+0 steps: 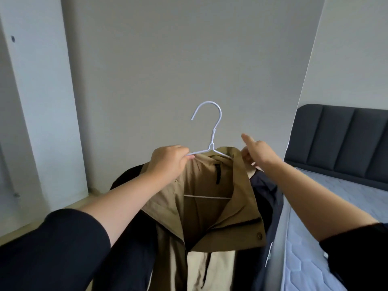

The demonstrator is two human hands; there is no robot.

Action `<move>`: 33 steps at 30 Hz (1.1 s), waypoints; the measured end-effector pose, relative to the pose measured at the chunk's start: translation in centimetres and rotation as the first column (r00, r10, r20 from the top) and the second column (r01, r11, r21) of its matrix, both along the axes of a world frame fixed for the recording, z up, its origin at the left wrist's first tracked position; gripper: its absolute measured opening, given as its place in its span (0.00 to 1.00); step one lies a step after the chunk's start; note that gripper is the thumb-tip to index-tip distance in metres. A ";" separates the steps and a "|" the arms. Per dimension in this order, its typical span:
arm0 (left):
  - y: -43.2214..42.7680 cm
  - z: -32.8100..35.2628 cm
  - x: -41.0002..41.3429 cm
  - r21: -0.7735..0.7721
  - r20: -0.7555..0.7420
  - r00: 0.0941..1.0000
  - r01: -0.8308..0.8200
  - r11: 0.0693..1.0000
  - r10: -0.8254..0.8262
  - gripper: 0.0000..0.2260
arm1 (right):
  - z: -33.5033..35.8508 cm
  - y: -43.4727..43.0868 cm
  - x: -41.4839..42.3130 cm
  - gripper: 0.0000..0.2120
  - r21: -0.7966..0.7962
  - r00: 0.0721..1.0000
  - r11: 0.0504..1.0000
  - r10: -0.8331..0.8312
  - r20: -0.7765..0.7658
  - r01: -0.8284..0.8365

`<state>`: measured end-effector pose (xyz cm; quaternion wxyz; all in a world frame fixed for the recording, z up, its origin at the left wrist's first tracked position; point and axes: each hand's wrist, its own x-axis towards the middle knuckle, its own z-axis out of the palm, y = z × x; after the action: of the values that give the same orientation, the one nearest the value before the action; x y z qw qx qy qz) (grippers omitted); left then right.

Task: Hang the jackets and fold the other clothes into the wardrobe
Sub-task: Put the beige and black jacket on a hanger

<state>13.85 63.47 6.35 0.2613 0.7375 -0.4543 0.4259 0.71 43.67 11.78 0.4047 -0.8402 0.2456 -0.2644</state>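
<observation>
Nearest, at 6 o'clock, the tan jacket (210,211) hangs open-fronted between the two forearms, its collar draped over a white wire hanger (212,133) whose lower bar shows inside the neck. A black garment (128,175) sits behind it toward 9 o'clock. A navy garment (268,198) crowds it at 3 o'clock, just beside the mattress (336,206) edge. The left grip (168,162) is curled tight around the hanger's left shoulder wire. The right grip (258,153) pinches the jacket's collar edge at 1 o'clock, its index finger sticking out straight. The hook stands free above both grips, with open air around it. Farther off are a dark padded headboard (346,139) at 3 o'clock, a white panel (42,101) rising from the pale floor (58,211) at 9 o'clock, and a plain grey wall (189,59) at 12 o'clock.
</observation>
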 end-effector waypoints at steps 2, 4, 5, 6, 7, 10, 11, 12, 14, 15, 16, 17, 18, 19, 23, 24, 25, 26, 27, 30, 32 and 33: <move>-0.2 -0.1 -0.6 -0.026 0.161 0.987 0.021 0.999 -0.017 0.15 | 0.9 0.3 -0.1 0.26 -0.097 0.963 0.995 -0.059 -0.264 0.035; -0.5 0.1 -0.9 -0.029 0.263 0.965 0.024 0.999 -0.016 0.15 | 1.0 0.6 -0.3 0.17 -0.239 0.865 0.969 -0.063 -0.498 -0.067; -0.6 0.1 -0.9 -0.028 0.296 0.955 0.024 0.999 -0.015 0.14 | 1.0 0.5 -0.2 0.13 -0.242 0.844 0.962 -0.023 -0.537 -0.128; -0.5 0.2 -0.8 -0.024 0.315 0.949 0.025 0.999 -0.016 0.14 | 0.9 0.3 -0.2 0.10 -0.211 0.856 0.964 0.031 -0.516 -0.162; -0.3 0.2 -0.6 -0.018 0.322 0.947 0.026 1.000 -0.019 0.14 | 0.7 -0.1 -0.2 0.08 -0.127 0.900 0.980 0.087 -0.428 -0.155; 0.8 -0.1 0.2 -0.012 0.301 0.954 0.009 1.000 -0.005 0.13 | 0.7 -1.2 -0.8 0.13 0.506 0.981 0.842 0.191 0.039 -0.184; 1.1 -0.2 0.5 -0.013 0.291 0.957 0.000 1.000 0.004 0.14 | 0.9 -1.6 -1.1 0.16 0.673 0.969 0.698 0.183 0.163 -0.245; 1.4 -0.4 0.7 -0.011 0.284 0.959 -0.010 1.000 0.012 0.14 | 1.3 -1.9 -1.3 0.18 0.746 0.959 0.604 0.169 0.226 -0.282; 1.8 -1.0 0.9 -0.006 0.284 0.959 -0.018 1.000 0.019 0.15 | 1.9 -2.0 -1.4 0.18 0.709 0.961 0.649 0.199 0.190 -0.274; 1.9 -1.3 0.8 -0.005 0.283 0.959 -0.017 1.000 0.017 0.14 | 2.0 -1.7 -1.2 0.17 0.610 0.972 0.759 0.213 0.099 -0.229; 1.9 -1.5 0.8 -0.003 0.280 0.960 -0.013 1.000 0.013 0.14 | 1.9 -1.0 -1.0 0.18 0.464 0.978 0.869 0.208 -0.024 -0.173; 1.9 -1.5 0.6 -0.001 0.276 0.961 -0.008 1.000 0.008 0.14 | 1.5 -0.3 -0.8 0.20 0.294 0.971 0.948 0.178 -0.161 -0.125; 1.9 -1.4 0.5 0.003 0.274 0.962 -0.006 1.000 0.005 0.14 | 0.9 0.4 -0.4 0.22 0.127 0.952 0.986 0.139 -0.274 -0.107; 1.8 -1.2 0.3 0.007 0.271 0.963 -0.005 1.000 0.003 0.13 | 0.3 1.1 -0.1 0.22 0.004 0.934 0.993 0.116 -0.338 -0.122; 1.6 -0.6 0.0 0.035 0.234 0.972 0.014 0.999 -0.022 0.12 | -1.0 2.1 0.9 0.13 0.300 0.975 0.945 0.175 -0.135 -0.128; 1.7 -0.5 0.1 0.041 0.226 0.974 0.014 0.999 -0.023 0.12 | -0.8 1.9 0.9 0.13 0.465 0.973 0.874 0.211 -0.098 -0.143; 1.9 -0.4 0.2 0.048 0.223 0.975 0.010 0.999 -0.021 0.12 | -0.6 1.8 0.7 0.12 0.582 0.962 0.797 0.259 -0.085 -0.164; 2.1 -0.3 0.4 0.055 0.223 0.975 0.003 0.998 -0.015 0.12 | -0.5 1.5 0.6 0.11 0.651 0.950 0.737 0.302 -0.075 -0.183; 2.3 -0.2 0.6 0.061 0.222 0.975 -0.005 0.998 -0.009 0.10 | -0.5 1.3 0.5 0.11 0.686 0.940 0.698 0.334 -0.063 -0.202; 2.4 -0.1 0.8 0.092 0.168 0.986 -0.007 0.996 -0.008 0.03 | -1.0 0.7 0.0 0.12 0.714 0.907 0.625 0.419 0.036 -0.317; 2.4 0.0 0.9 0.143 0.142 0.990 -0.018 0.990 -0.002 0.05 | -1.5 0.5 -0.3 0.11 0.605 0.871 0.703 0.490 -0.033 -0.373; 2.5 0.0 1.1 0.170 0.134 0.991 -0.028 0.985 0.005 0.07 | -1.6 0.6 -0.6 0.10 0.491 0.863 0.790 0.487 -0.137 -0.368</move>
<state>14.95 65.97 6.34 0.1625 0.7310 -0.4995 0.4355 0.14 44.27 10.23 0.6016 -0.7842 0.1519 0.0095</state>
